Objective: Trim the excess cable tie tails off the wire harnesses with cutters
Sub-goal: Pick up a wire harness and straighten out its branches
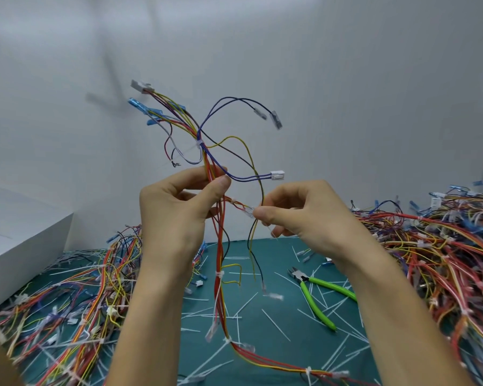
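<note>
Held the wire harness (217,246) roughly upright before the white wall. Pinched its trunk between thumb and forefinger of the left hand (176,215), with the lower length trailing down onto the teal desk (276,324). Pinched a short side branch in the right hand (304,215), thumb against curled forefinger, just right of the trunk. Showed red, yellow, blue and black wires, bound at intervals by white ties — one cable tie (219,274) below the hands seemingly with its tail uncut. Left the green-handled cutters (304,280) flat on the desk among clipped tails — below and right of the harness, nearer the right hand, nose toward the trunk, handles running off to the lower right. Probably needed the right hand freed before reaching down for them.
</note>
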`<state>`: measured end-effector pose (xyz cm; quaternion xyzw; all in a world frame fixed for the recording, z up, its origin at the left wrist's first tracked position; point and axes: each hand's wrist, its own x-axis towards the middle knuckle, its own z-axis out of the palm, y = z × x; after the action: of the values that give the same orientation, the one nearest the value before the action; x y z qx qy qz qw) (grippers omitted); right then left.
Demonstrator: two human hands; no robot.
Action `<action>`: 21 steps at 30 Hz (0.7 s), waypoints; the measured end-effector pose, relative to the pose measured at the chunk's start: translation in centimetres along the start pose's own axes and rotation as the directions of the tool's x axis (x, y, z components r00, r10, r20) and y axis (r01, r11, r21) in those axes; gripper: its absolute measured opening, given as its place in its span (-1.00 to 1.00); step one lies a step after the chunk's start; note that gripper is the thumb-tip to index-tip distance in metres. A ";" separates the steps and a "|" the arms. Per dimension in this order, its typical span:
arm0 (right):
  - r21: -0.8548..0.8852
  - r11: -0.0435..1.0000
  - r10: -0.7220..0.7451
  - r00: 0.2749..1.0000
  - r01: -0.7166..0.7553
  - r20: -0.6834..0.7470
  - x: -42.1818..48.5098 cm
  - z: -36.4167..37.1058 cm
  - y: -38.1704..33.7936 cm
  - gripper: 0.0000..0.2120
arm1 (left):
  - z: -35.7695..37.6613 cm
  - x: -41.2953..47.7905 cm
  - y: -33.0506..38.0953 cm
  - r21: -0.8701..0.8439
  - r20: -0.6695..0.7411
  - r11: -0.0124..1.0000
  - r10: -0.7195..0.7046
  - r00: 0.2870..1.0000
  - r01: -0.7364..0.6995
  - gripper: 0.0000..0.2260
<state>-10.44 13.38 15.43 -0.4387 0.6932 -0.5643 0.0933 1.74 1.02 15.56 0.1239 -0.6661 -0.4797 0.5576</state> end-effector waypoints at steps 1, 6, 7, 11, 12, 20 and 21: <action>-0.014 1.000 0.003 1.000 -0.003 -0.010 0.0 0.0 0.1 -0.87 | 0.0 0.0 0.0 0.002 0.001 1.000 0.000 1.000 0.000 -0.87; -0.075 0.997 0.007 0.998 -0.012 -0.061 0.2 0.1 0.3 -0.85 | 0.0 0.0 -0.1 0.010 0.006 1.000 -0.005 1.000 0.005 -0.86; -0.087 0.996 0.006 0.997 -0.012 -0.071 0.2 0.1 0.3 -0.84 | 0.0 0.0 -0.1 0.011 0.005 1.000 -0.007 1.000 0.007 -0.87; -0.104 0.995 0.000 0.996 -0.009 -0.091 0.2 0.1 0.4 -0.84 | 0.0 0.0 0.0 0.010 0.005 1.000 -0.014 1.000 0.014 -0.88; -0.107 0.994 0.001 0.996 -0.010 -0.091 0.2 0.1 0.4 -0.84 | 0.0 0.0 0.0 0.009 0.005 1.000 -0.016 1.000 0.016 -0.88; -0.150 0.989 0.006 0.998 -0.015 -0.062 0.1 0.1 0.2 -0.82 | 0.1 -0.1 0.1 0.003 0.004 1.000 -0.024 1.000 0.024 -0.87; -0.154 0.988 0.008 0.998 -0.017 -0.057 0.1 0.1 0.2 -0.82 | 0.1 -0.1 0.1 0.004 0.005 1.000 -0.024 1.000 0.024 -0.87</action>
<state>-10.52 13.22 15.26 -0.4240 0.7401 -0.5203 0.0429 1.69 1.16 15.60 0.1318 -0.6668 -0.4854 0.5499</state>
